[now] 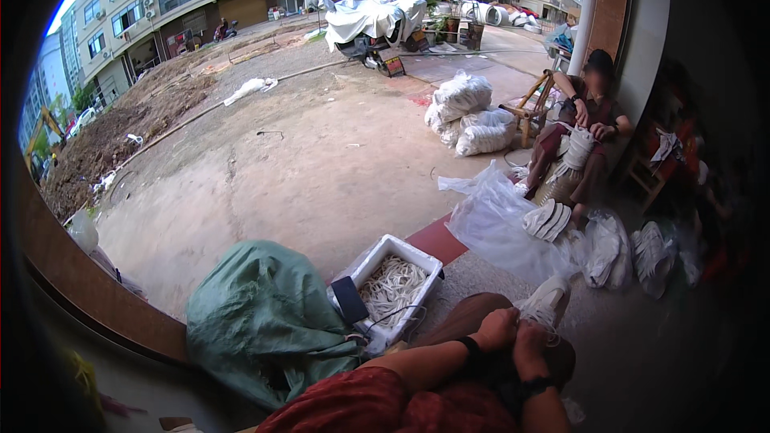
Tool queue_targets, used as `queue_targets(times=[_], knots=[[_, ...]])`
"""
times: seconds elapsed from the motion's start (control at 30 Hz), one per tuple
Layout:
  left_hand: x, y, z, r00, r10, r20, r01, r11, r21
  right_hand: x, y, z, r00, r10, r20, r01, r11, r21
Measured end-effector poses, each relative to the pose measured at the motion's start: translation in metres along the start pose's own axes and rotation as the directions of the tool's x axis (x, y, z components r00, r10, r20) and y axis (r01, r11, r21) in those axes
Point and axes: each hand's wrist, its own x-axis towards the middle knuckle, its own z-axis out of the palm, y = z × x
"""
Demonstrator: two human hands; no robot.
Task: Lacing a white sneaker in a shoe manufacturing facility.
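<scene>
A white shoe (552,295) rests on my lap, its toe pointing away from me. White shoelace (539,317) shows in loops over the shoe's upper. On its left side my left hand (498,328) is closed in a pinch at the lace. My right hand (529,340) is closed too, close beside the left, with a loop of lace showing by its fingers. Both sets of fingertips are partly hidden. Left of my knees stands a white foam box (437,261) holding a heap of white laces (393,289).
A green woven sack (261,305) bulges left of the box. Ahead lie clear plastic sheeting (497,224), stacked white shoe parts (548,219) and filled plastic bags (485,130). A seated co-worker (589,104) handles white shoe pieces at the right. A covered vehicle (373,20) stands outside.
</scene>
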Motion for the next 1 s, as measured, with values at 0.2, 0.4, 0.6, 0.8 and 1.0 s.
queue_targets(times=[0.2, 0.4, 0.6, 0.8, 1.0], knots=[[0.002, 0.007, -0.003, 0.999, -0.037, 0.04, 0.041, 0.994, -0.099, -0.036, 0.013, -0.078, 0.933, -0.098, 0.345, 0.034, 0.982, 0.186], [0.003, -0.009, -0.028, 0.996, -0.075, -0.054, 0.075, 0.997, 0.001, -0.002, -0.023, -0.206, 0.966, -0.235, 0.112, -0.088, 0.109, 0.99], [0.011, -0.008, -0.013, 0.996, -0.04, 0.077, 0.038, 0.999, 0.02, 0.011, -0.083, -0.286, 0.761, 0.002, -0.649, 0.613, -0.333, 0.717], [0.011, 0.005, -0.008, 0.998, 0.004, 0.065, -0.007, 0.999, 0.051, 0.012, -0.045, -0.318, 0.46, -0.788, 0.409, -0.274, 0.312, 0.91], [0.008, 0.006, -0.009, 0.997, -0.006, 0.076, 0.004, 1.0, 0.025, 0.012, -0.042, -0.3, 0.476, -0.835, 0.278, -0.387, 0.085, 0.918]])
